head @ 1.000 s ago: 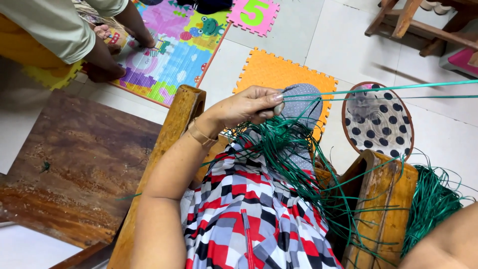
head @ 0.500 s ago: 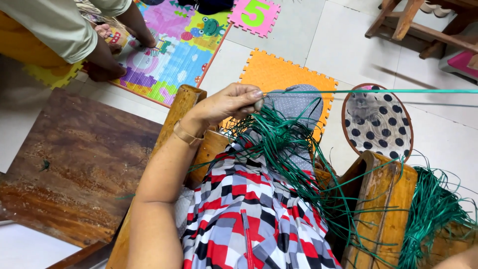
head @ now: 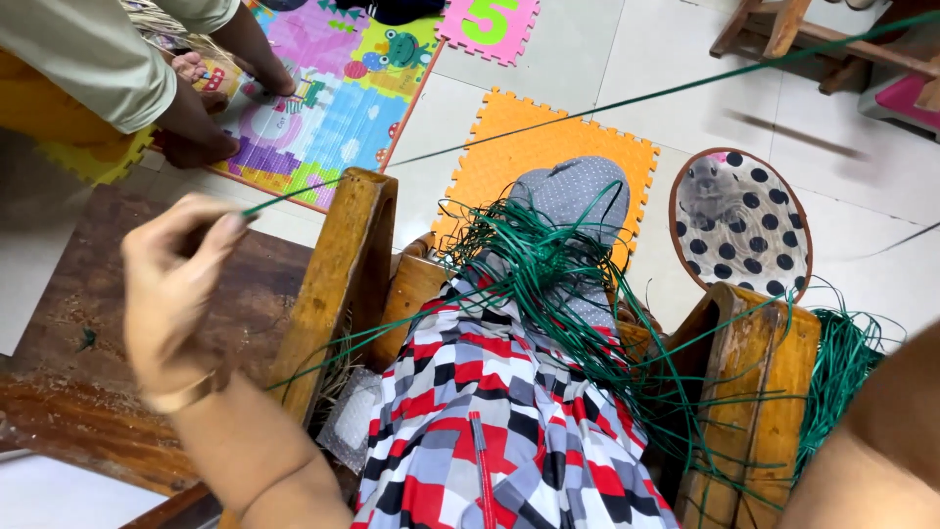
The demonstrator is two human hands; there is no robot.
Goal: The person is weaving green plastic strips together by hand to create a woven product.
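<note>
My left hand [head: 176,294] is raised at the left, outside the wooden frame. Its thumb and fingers pinch the end of a thin green cord [head: 587,110]. The cord runs taut from that hand up to the top right corner and out of view. Below it, a tangle of green strands [head: 548,279] lies over my lap, which is covered by a red, white, black and grey checked cloth [head: 490,421]. A wooden post [head: 338,284] stands just right of my left hand. Only my right forearm [head: 881,441] shows at the bottom right; the hand itself is out of frame.
A second wooden post [head: 754,392] stands at the right with a green strand bundle [head: 842,362] beside it. Ahead lie an orange foam tile [head: 509,147], a round spotted mat [head: 739,220] and a colourful play mat [head: 323,88]. Another person's feet [head: 196,127] stand top left. A worn wooden board [head: 78,372] lies at the left.
My left hand has swung from above the green tangle out to the left and towards me, drawing the cord out long and taut. My right forearm has come into view.
</note>
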